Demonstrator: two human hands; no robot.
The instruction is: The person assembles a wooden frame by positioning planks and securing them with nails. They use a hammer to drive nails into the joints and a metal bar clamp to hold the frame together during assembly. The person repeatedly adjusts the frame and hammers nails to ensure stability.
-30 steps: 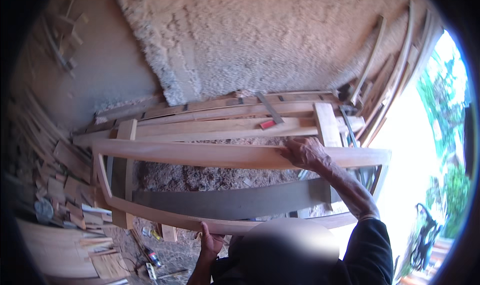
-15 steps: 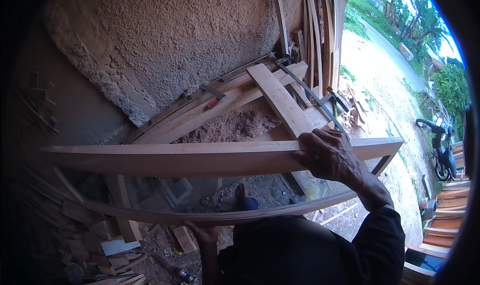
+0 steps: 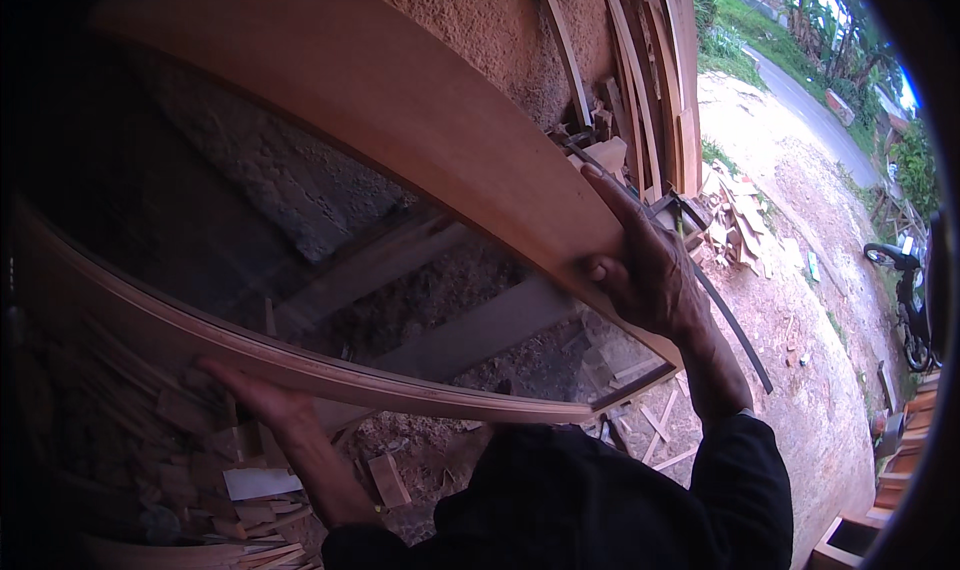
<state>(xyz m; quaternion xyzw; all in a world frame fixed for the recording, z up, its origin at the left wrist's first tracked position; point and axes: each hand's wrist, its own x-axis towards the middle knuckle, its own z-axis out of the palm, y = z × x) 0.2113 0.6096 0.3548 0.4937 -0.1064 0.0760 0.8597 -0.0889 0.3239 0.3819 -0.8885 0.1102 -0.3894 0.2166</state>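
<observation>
I hold a large curved wooden frame made of two bowed rails. Its upper rail [image 3: 400,130] is a wide reddish-brown board that runs from upper left down to the right. My right hand [image 3: 640,265] grips that rail near its right end, fingers over the face. The thinner lower rail [image 3: 330,370] arcs below it. My left hand [image 3: 265,405] grips the lower rail from underneath at lower left. The two rails meet at a corner [image 3: 650,370] just below my right wrist. My dark sleeves fill the bottom of the view.
A rough plastered wall [image 3: 480,20] stands behind the frame, with long curved strips [image 3: 640,60] leaning on it. Wood offcuts [image 3: 240,490] lie on the ground at lower left. Dirt ground [image 3: 800,300] and a parked motorbike [image 3: 905,290] are on the right.
The frame has been lifted and tilted, its left end rising and coming close to the camera. Both hands kept their grip. The view has swung toward the right.
</observation>
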